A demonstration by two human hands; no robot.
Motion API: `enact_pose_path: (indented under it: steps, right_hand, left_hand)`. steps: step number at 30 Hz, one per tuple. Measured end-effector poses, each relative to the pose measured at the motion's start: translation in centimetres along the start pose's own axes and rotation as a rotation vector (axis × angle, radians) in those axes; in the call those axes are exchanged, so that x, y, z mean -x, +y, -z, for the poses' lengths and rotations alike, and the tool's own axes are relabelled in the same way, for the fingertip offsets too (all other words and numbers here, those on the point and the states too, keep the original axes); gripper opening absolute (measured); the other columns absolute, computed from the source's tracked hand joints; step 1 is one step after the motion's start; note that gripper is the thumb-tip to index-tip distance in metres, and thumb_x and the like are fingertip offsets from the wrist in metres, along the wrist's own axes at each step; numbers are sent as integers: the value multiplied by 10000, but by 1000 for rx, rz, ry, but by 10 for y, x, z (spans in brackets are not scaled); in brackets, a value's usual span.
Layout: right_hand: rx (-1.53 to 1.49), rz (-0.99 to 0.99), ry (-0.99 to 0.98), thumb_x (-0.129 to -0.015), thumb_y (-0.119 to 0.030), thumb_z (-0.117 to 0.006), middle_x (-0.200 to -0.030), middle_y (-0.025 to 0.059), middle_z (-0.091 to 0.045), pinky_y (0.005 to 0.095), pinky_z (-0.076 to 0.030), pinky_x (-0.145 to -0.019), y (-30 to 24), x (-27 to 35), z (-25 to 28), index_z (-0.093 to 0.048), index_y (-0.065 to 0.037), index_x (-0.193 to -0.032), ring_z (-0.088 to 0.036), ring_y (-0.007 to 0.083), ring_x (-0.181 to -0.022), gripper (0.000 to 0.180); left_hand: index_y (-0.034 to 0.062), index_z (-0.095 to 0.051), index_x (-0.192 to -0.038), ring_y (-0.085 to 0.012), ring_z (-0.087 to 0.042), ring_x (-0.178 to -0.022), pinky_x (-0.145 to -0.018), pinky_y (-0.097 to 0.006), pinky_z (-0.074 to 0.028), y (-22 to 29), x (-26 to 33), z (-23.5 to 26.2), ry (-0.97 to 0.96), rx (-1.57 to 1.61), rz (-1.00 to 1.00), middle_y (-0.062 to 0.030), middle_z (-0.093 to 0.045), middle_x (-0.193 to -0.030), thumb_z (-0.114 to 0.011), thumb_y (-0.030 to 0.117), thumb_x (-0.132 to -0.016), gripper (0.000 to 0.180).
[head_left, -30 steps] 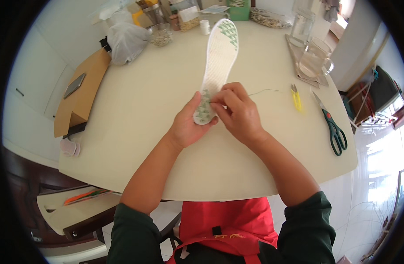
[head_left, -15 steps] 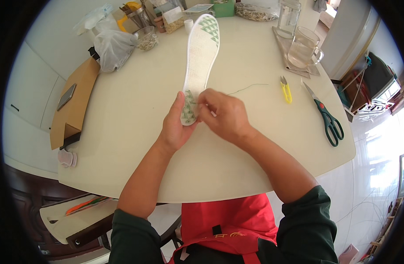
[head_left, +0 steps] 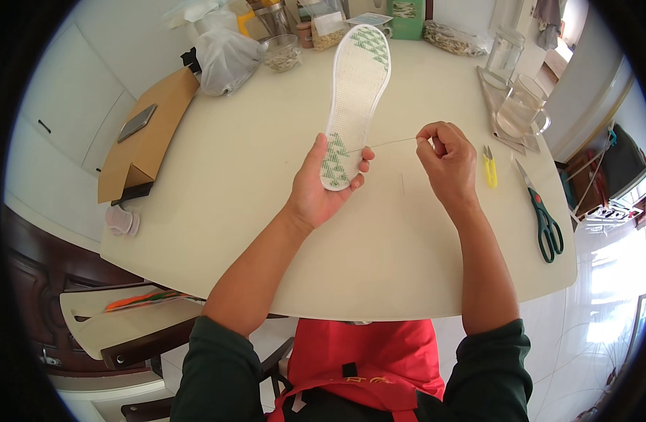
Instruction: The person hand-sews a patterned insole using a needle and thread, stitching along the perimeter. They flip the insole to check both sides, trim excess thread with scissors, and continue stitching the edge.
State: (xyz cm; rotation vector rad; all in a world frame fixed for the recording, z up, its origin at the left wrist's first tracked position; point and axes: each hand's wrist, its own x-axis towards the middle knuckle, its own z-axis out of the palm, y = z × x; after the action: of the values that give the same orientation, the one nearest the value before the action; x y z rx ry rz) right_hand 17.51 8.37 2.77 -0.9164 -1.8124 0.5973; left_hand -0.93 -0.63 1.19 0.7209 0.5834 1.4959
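Observation:
A white shoe insole [head_left: 356,91] with green stitched triangle patterns at its toe and heel stands tilted over the table. My left hand [head_left: 319,190] is wrapped round its heel end, thumb on the front edge and fingertips showing at the right edge. From the green stitching a thin thread [head_left: 390,144] runs taut to my right hand [head_left: 446,158]. That hand is pinched closed on the thread, to the right of the insole. Whether a needle is in the pinch, I cannot make out.
Right of my right hand lie yellow thread snips [head_left: 490,167] and green-handled scissors [head_left: 541,218]. A glass mug [head_left: 521,109] and a glass jar [head_left: 504,60] stand on a cloth. At left are a cardboard box [head_left: 150,133] with a phone [head_left: 136,123] and a plastic bag [head_left: 228,60].
My right hand has moved from the insole's heel out to the right, drawing the thread straight. The insole and my left hand sit further right in view; the whole view has shifted.

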Motion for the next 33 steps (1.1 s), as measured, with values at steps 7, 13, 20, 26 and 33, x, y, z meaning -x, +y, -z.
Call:
enact_pose_path:
  steps: [7, 13, 20, 26, 33]
  right_hand:
    - [-9, -42, 74, -745, -50, -602, -634, 2, -408, 272, -325, -507, 11, -8, 11, -597, -45, -752, -345, 102, -553, 10]
    - [-19, -77, 115, -746, -62, -604, -642, 1, -403, 266, -318, -513, 24, -14, 18, -618, -42, -740, -345, 97, -561, 25]
    - [-7, -139, 189, -745, -78, -617, -679, 0, -411, 261, -342, -526, 37, -21, 31, -642, -55, -755, -362, 95, -578, 36]
    - [51, -126, 216, -742, -81, -627, -697, -1, -417, 263, -356, -535, 38, -21, 34, -655, -73, -757, -380, 99, -585, 33]
    - [70, -122, 240, -726, -85, -651, -696, 8, -428, 277, -372, -541, 43, -23, 36, -660, -78, -742, -397, 113, -587, 19]
  left_hand:
    - [19, -437, -1267, -180, -495, -859, -654, -268, -407, 6, -2, 7, 49, 36, -53, -110, -555, -1020, -356, 482, -953, 565]
    - [0, -420, -1290, -181, -490, -851, -644, -269, -404, 20, -7, 26, 101, 34, -158, -105, -552, -1019, -368, 466, -953, 577]
    - [32, -465, -1216, -201, -515, -835, -635, -281, -416, 32, -10, 45, 206, 103, -242, -134, -562, -1013, -394, 423, -955, 476]
    - [47, -467, -1204, -201, -520, -810, -620, -293, -408, 39, -9, 51, 258, 78, -290, -143, -578, -986, -399, 414, -953, 450]
    - [40, -455, -1215, -198, -520, -791, -604, -279, -397, 45, -8, 57, 264, 64, -299, -144, -580, -977, -394, 411, -955, 457]
